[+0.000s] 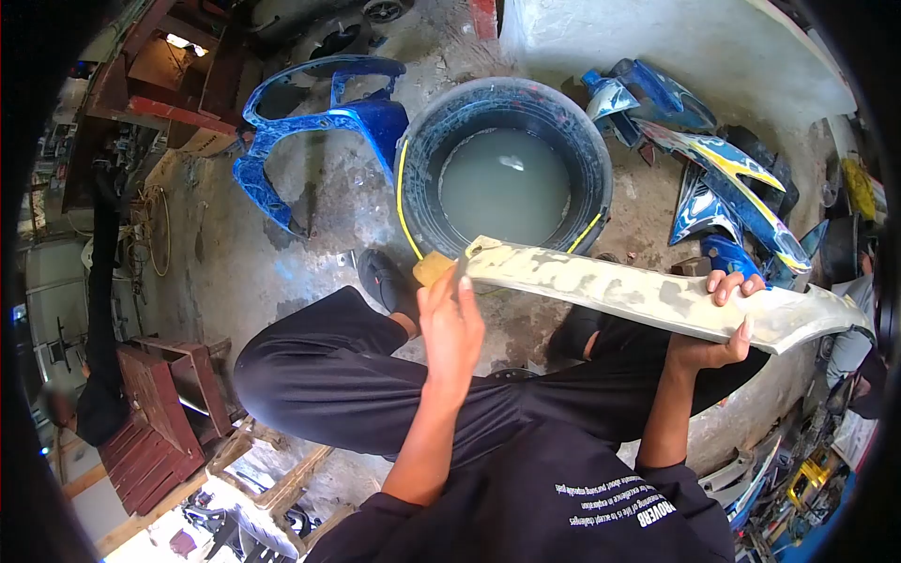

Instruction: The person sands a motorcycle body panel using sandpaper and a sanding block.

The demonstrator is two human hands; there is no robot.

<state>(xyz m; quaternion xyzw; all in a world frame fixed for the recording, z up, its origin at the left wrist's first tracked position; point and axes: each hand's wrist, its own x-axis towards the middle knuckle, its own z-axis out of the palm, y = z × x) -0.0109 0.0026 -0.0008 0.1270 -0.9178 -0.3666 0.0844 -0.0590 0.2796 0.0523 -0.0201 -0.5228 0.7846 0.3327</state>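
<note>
Two bare hands are working on one long, curved panel [582, 279] with a patchy cream-and-grey surface, and it's being held above the black-trousered lap [535, 399], its narrow end hovering by the near rim of a round black plastic bucket [593, 159]. The right hand [704, 350] is gripping it toward the wide end, fingers curling over the far edge, thumb pressing at the near one. Over at the narrow end, the left hand [450, 324] is pinching a small yellowish-brown block [432, 269]; whether that's touching the panel, the view isn't telling. Cloudy greenish-grey liquid [507, 188] is lying in the bucket. This is looking like a smoothing step, judging by those patches. Any further stroke is calling for a firm right-hand hold and a flat, even block.
</note>
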